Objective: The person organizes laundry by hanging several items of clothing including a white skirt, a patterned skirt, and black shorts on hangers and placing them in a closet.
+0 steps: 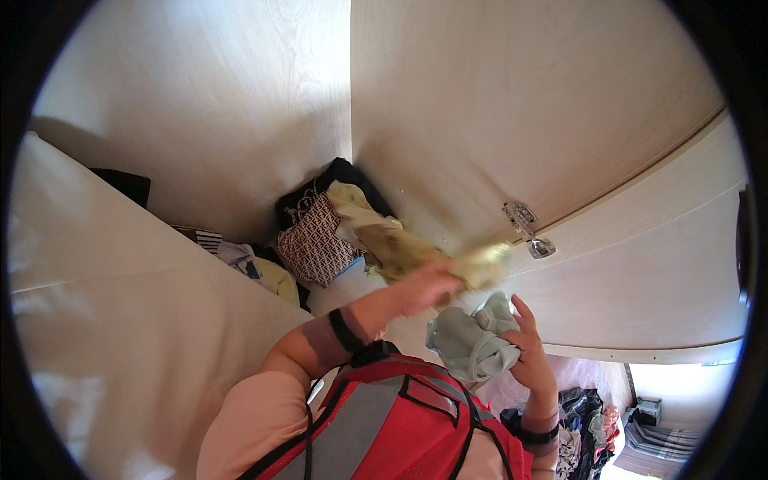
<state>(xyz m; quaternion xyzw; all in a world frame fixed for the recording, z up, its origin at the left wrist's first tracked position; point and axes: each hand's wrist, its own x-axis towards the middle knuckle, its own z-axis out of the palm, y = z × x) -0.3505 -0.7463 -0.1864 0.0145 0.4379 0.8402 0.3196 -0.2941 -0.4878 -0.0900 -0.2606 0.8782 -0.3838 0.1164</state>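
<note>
My left hand point(427, 289) is shut on a yellowish patterned cloth point(408, 240), which stretches up and left from my fingers. Hand and cloth are both blurred at the near end. A pale green garment point(474, 342), folded into a bundle, is in my right hand point(528, 345), with the thumb and fingers around its right side. The far end of the yellow cloth lies against a brown patterned drawstring bag point(315, 240). Behind that bag sits a black item point(345, 171) in the corner.
Pale wooden panels point(450, 90) meet in the corner ahead. A metal hinge point(529, 229) juts out at right beside a cabinet door point(636, 282). Folded clothes point(246, 261) lie behind a pale panel point(150, 300) on the left. More clothes point(585, 432) are piled at lower right.
</note>
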